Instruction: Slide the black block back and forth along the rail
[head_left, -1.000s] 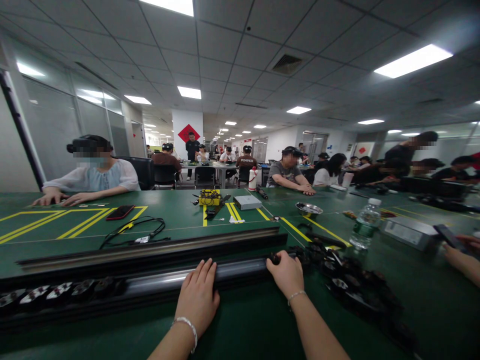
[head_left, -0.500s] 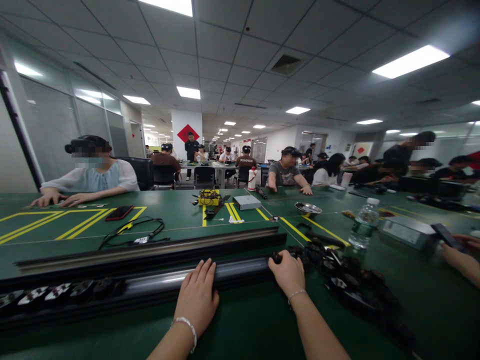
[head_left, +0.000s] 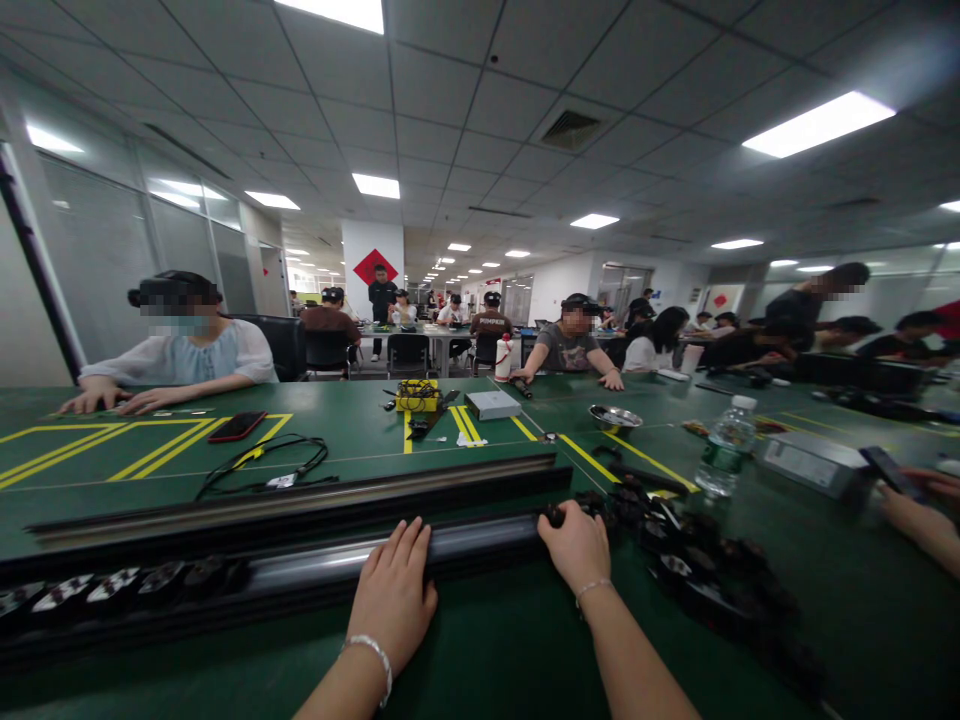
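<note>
A long black power track rail [head_left: 480,540] with a shiny top lies across the green table in front of me. Several round black modules [head_left: 161,580] with silver faces sit in its left part. My left hand [head_left: 394,590] lies over the rail, fingertips at its far edge and thumb at its near side. At the rail's right end, my right hand [head_left: 581,550] pinches a small black module [head_left: 555,516], mostly hidden by the fingers. Just right of that hand is a heap of similar black modules [head_left: 697,570].
A second rail [head_left: 300,500] lies behind the first. Further back are a looped black cable [head_left: 322,455], phone [head_left: 238,427], yellow box [head_left: 418,396], grey box [head_left: 493,404] and metal bowl [head_left: 615,417]. A water bottle [head_left: 726,447] stands at right, near another person's hands [head_left: 919,520]. Co-workers sit opposite.
My hands and the rail stay practically still. Across the table, a co-worker's hand has moved to the dark object beside the white bottle.
</note>
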